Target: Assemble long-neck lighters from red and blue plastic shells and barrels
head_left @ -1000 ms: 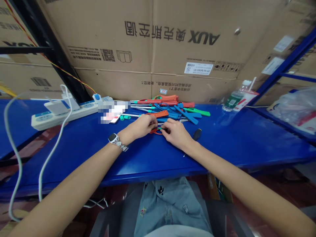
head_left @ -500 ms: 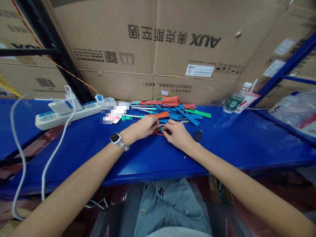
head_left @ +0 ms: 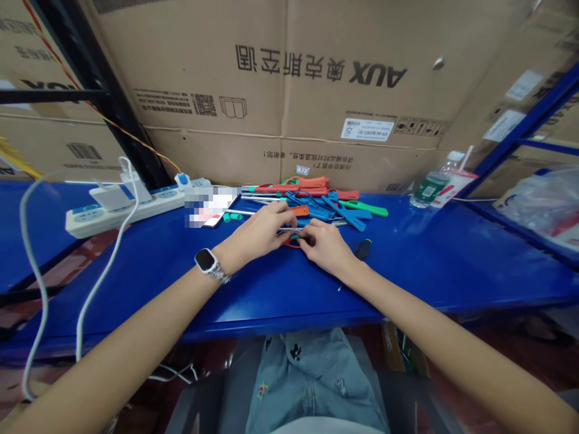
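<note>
The right hand (head_left: 329,248) has its thumb and fingertips drawn narrow in a pinch on the small red-orange tool (head_left: 293,243), at its green part. That tool lies low between the two hands, close to the blue table (head_left: 407,259), and its far end is hidden. The left hand (head_left: 266,229) faces it from 9 o'clock, fingers bent down and bunched near a thin metal rod (head_left: 287,229); whether they close on the rod I cannot tell. A smartwatch (head_left: 205,260) sits on the left wrist.

Taking the gap between the hands as the centre of the dial, an orange handle (head_left: 300,211) lies just beyond the left fingers at 12 o'clock. Past it, also at 12, spreads a heap of long-stemmed tools (head_left: 312,212) with red, orange and blue handles, crossed over one another; a green handle (head_left: 371,208) points out of the heap toward 2.

Between 9 and 10 are the small green caps (head_left: 233,216), then a phone (head_left: 216,216) beside them, partly blurred out, and farther along the white power strip (head_left: 111,218) with plugs in it. Just past 3, near the right wrist, is a dark-handled tool (head_left: 363,249). Well apart, between 2 and 3, stand a bottle (head_left: 426,189) and a cup (head_left: 453,181). Large cardboard (head_left: 190,54) rises behind everything at 12.
</note>
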Demonstrator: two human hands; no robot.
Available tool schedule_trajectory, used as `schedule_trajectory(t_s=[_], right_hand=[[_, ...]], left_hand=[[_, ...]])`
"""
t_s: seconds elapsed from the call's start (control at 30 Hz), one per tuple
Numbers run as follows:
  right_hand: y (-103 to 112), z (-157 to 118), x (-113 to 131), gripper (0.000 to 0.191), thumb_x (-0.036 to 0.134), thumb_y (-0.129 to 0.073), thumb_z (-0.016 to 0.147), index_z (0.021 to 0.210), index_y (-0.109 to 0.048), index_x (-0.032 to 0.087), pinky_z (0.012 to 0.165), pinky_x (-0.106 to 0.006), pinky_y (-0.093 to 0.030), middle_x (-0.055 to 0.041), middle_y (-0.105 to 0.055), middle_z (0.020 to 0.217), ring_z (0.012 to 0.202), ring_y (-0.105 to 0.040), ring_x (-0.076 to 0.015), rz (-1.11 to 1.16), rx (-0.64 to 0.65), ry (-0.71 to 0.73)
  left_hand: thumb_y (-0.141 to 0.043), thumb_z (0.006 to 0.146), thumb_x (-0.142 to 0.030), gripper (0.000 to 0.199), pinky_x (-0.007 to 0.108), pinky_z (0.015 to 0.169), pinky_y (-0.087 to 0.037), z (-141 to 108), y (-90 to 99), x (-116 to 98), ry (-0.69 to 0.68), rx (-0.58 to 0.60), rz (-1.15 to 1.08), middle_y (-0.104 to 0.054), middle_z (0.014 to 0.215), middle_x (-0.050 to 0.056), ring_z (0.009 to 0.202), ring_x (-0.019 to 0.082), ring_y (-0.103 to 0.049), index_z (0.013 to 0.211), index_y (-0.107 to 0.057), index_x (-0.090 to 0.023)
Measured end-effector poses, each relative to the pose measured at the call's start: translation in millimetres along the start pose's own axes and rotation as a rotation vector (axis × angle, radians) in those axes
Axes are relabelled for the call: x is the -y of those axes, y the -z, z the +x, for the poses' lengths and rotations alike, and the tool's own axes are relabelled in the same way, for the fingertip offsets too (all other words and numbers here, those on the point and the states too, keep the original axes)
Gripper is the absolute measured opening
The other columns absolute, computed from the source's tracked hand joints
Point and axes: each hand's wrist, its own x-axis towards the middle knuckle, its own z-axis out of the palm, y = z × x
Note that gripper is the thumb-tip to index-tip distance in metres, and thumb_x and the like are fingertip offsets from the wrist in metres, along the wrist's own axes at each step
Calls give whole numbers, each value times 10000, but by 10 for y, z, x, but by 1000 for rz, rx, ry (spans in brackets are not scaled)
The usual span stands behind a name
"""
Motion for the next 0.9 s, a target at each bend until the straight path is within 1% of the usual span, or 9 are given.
schedule_trajectory(t_s=[0.1, 0.2, 0.3, 0.4, 0.5, 0.6, 0.73, 0.8, 0.9], right_hand=[[12, 11, 4, 90, 120, -678, 891, 818, -709, 164, 674, -288, -404, -41, -630, 840, 717, -568, -159, -12, 16, -12], [53, 36, 9, 71, 145, -691, 894, 829, -706, 169, 688, -290, -414, -49, -649, 865, 747, -590, -169, -36, 53, -28], [97, 67, 10, 52, 153, -695, 903, 856, -708, 172, 721, -294, -423, -55, -664, 878, 802, -616, -185, -61, 99, -21], [119, 85, 19, 62, 128, -675, 914, 878, -707, 167, 739, -294, -425, -64, -676, 896, 831, -628, -191, -85, 123, -27], [124, 84, 43, 71, 109, -659, 918, 903, -707, 159, 740, -296, -429, -72, -684, 914, 834, -638, -194, -97, 129, -41], [144, 86, 84, 84, 112, -641, 928, 915, -708, 162, 720, -303, -431, -80, -688, 929, 845, -650, -206, -117, 142, -36], [200, 118, 157, 110, 135, -634, 939, 881, -717, 178, 675, -318, -421, -96, -694, 944, 821, -656, -224, -177, 189, -32], [220, 139, 187, 127, 125, -630, 936, 868, -725, 174, 661, -324, -409, -106, -694, 944, 801, -652, -226, -208, 209, -26], [221, 146, 186, 134, 132, -627, 941, 881, -742, 164, 636, -321, -379, -105, -687, 944, 766, -633, -210, -242, 221, -16]], left_hand=[[-611, 996, -199, 153, 359, 884, -548, -106, 5, -78, -150, 132, -7, -656, 1072, 94, 1010, 234, -659, 1054, -751, -178], [-559, 1025, -195, 210, 341, 837, -562, -163, -49, -107, -188, 211, 73, -665, 1071, 100, 985, 228, -671, 1051, -766, -177], [-478, 1061, -193, 285, 345, 811, -573, -160, -114, -117, -178, 202, 144, -672, 1087, 119, 956, 227, -679, 1011, -755, -146], [-472, 1053, -143, 256, 363, 870, -580, -141, -162, -145, -174, 159, 178, -681, 1130, 134, 1004, 233, -686, 1102, -722, -120], [-497, 1025, -83, 246, 364, 926, -573, -131, -183, -175, -171, 160, 193, -698, 1113, 122, 1038, 230, -685, 1165, -694, -126], [-491, 1018, -75, 251, 362, 902, -581, -124, -176, -164, -148, 185, 196, -705, 1113, 124, 1025, 234, -685, 1140, -703, -132], [-459, 1005, -59, 337, 351, 864, -592, -115, -144, -91, -170, 215, 162, -710, 1138, 121, 1028, 232, -688, 1179, -729, -164], [-449, 1015, -76, 352, 353, 865, -595, -117, -129, -58, -183, 218, 135, -711, 1158, 125, 1037, 233, -688, 1196, -735, -173], [-443, 1043, -120, 337, 364, 884, -595, -132, -117, -27, -196, 202, 78, -714, 1152, 133, 1047, 236, -688, 1168, -753, -166]])
